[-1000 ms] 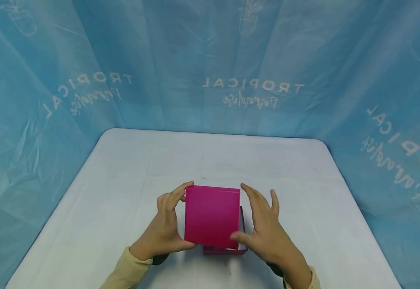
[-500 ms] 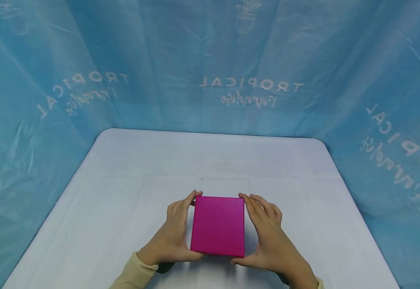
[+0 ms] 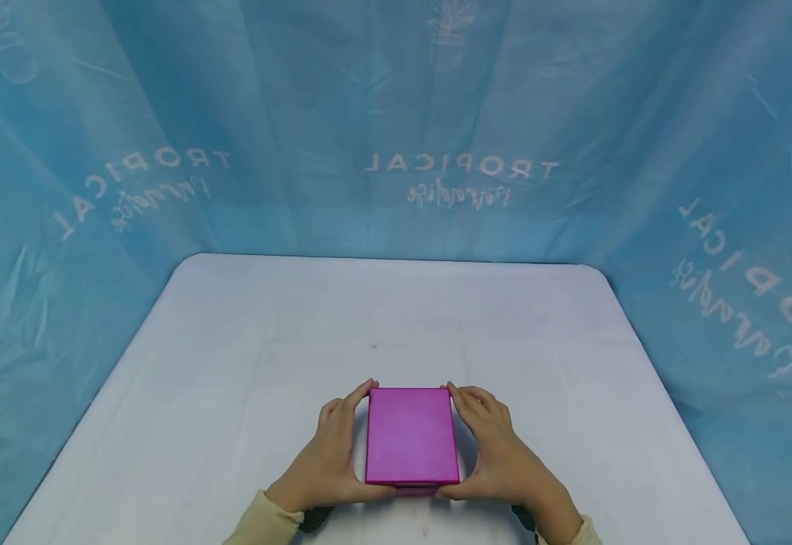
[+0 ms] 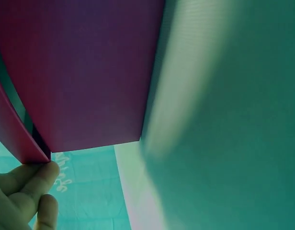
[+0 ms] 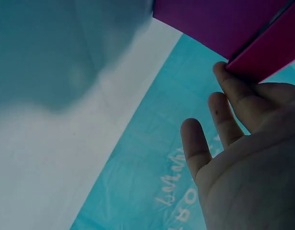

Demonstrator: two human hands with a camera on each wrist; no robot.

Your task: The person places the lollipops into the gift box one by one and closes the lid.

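Observation:
A square pink box lid [image 3: 412, 435] lies over a matching box base [image 3: 416, 490], whose front edge shows just below it in the head view. My left hand [image 3: 328, 458] pinches the lid's left side, thumb at the near corner and fingers at the far corner. On the opposite side my right hand [image 3: 501, 454] holds the lid by its two right corners in the same way. The left wrist view shows a gap between the lid's rim [image 4: 18, 129] and the base wall [image 4: 90, 81]. In the right wrist view, fingertips [image 5: 224, 72] touch the lid's corner. The box's inside is hidden.
The box stands near the front of a white-covered table [image 3: 382, 310]. Blue curtains [image 3: 300, 113] with mirrored lettering hang behind the table and on both sides.
The lid has come from a tilted, offset position, held mainly by the left hand, to lie over the base. My right hand has taken hold of its right side.

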